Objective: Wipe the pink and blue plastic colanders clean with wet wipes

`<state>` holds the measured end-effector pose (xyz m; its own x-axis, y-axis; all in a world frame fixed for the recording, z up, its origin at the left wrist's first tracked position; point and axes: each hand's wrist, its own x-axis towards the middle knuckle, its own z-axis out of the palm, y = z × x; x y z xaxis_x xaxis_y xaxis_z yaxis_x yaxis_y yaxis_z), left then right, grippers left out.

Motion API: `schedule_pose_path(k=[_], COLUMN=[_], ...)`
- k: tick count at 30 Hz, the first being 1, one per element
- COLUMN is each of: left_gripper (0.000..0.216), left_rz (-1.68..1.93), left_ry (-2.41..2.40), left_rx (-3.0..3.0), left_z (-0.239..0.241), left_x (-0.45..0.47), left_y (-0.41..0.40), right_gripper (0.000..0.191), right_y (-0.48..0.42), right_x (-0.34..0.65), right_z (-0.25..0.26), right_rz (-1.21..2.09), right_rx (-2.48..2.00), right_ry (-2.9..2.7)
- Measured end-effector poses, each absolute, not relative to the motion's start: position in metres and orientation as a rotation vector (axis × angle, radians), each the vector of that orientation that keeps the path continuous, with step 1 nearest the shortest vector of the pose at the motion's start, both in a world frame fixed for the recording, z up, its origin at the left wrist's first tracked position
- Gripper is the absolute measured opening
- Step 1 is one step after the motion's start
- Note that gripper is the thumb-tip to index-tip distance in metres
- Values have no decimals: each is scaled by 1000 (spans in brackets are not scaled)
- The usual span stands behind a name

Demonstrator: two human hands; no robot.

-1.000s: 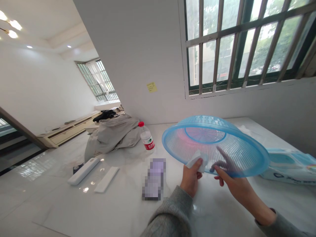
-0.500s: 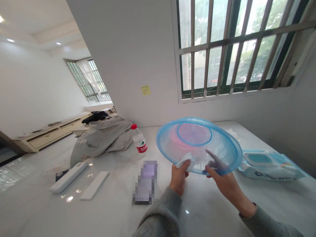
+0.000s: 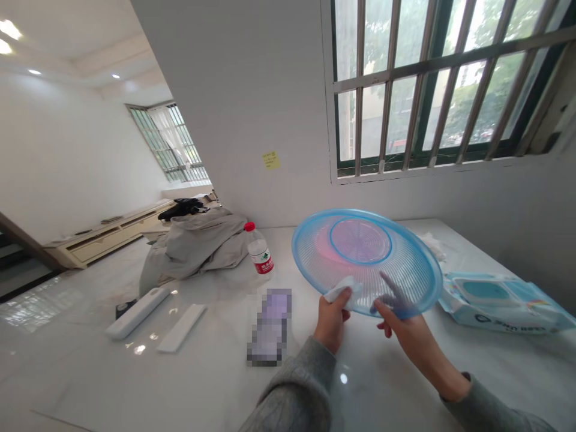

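Note:
A round blue plastic strainer basket (image 3: 310, 240) is held tilted above the white table, its inside facing me. My left hand (image 3: 332, 321) pinches a white wipe (image 3: 347, 288) against the near rim, left of the middle. The near rim's right part is gripped by my right hand (image 3: 405, 330), its thumb outside; its other fingers show dimly through the see-through wall. Something pink (image 3: 326, 246) shows through the basket from behind; its shape I cannot make out.
A blue wipes pack (image 3: 499, 303) lies on the right, with crumpled white material (image 3: 432, 245) behind it. To the left are a blurred-out purple phone-like object (image 3: 272, 327), a red-capped bottle (image 3: 260, 251), grey cloth (image 3: 198, 243) and two white strips (image 3: 137, 313).
The basket has turned slightly, tipping its inside a bit more toward me. Both hands keep their hold on the rim. The whole view has shifted a little.

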<state>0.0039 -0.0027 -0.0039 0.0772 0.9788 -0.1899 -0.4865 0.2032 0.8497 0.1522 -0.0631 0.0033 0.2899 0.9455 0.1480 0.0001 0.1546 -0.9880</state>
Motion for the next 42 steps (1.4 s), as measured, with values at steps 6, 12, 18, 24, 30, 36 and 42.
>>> schedule_pose_path(k=[6,12,18,24,30,36,42], left_gripper=[53,54,59,58,58,61,62], left_rz=[1254,1258,1253,1249,1252,1257,1265], left_ry=[905,954,936,854,845,936,971], left_rx=[668,655,669,693,710,733,714], left_z=[1,3,-1,-3,-3,-5,-9], left_x=[3,0,1,3,5,-3,-13], left_y=[-4,1,1,-3,-5,-28,-44], right_gripper=[81,69,58,57,76,77,73], right_y=[-65,-63,-62,-60,-60,-65,-72], right_x=[148,169,184,158,153,159,156], right_z=[2,9,15,-2,-3,5,10], right_rz=[883,814,641,874,969,952,977], right_rx=[-1209,-1208,-1263,-1219,-1176,-1221,-1221], right_ry=[-1101,-1190,-1209,-1124,-1127,-1220,-1286])
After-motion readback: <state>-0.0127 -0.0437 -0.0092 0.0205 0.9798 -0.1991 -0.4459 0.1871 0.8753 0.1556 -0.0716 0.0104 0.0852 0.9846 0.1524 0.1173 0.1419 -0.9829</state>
